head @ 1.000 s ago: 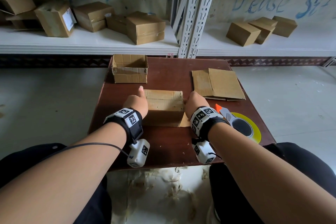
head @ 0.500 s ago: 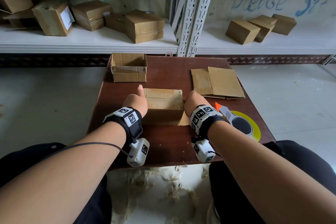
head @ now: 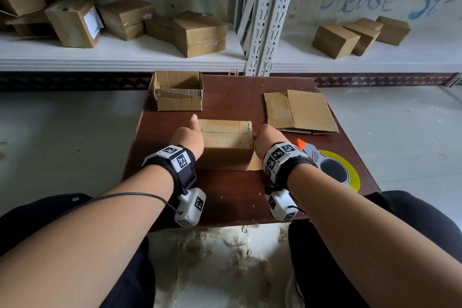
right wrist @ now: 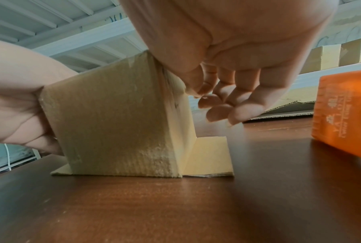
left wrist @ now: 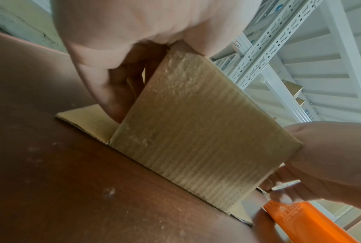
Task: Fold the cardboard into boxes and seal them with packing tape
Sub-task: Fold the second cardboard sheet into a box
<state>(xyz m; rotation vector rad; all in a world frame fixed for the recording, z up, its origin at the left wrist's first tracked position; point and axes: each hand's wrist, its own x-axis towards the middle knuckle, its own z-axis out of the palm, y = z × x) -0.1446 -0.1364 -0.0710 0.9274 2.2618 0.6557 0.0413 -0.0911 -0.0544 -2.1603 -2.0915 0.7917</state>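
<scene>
A small cardboard box [head: 226, 147] stands in the middle of the brown table [head: 232, 197], its top flaps folded flat. My left hand [head: 188, 137] holds its left end, thumb lying along the top edge and fingers [left wrist: 112, 92] curled down the side. At the right end my right hand [head: 267, 140] holds it, thumb [left wrist: 321, 131] on top and curled fingers [right wrist: 221, 102] against the side wall. Bottom flaps [right wrist: 206, 156] stick out flat on the table at both ends. An orange-and-grey tape dispenser [head: 333, 170] with a yellow roll lies just right of my right wrist.
An open-topped box [head: 177, 97] sits at the table's far left. Flattened cardboard sheets [head: 300, 110] lie at the far right. Behind the table, white shelves [head: 120, 57] carry several finished boxes. My knees press against the table's near edge.
</scene>
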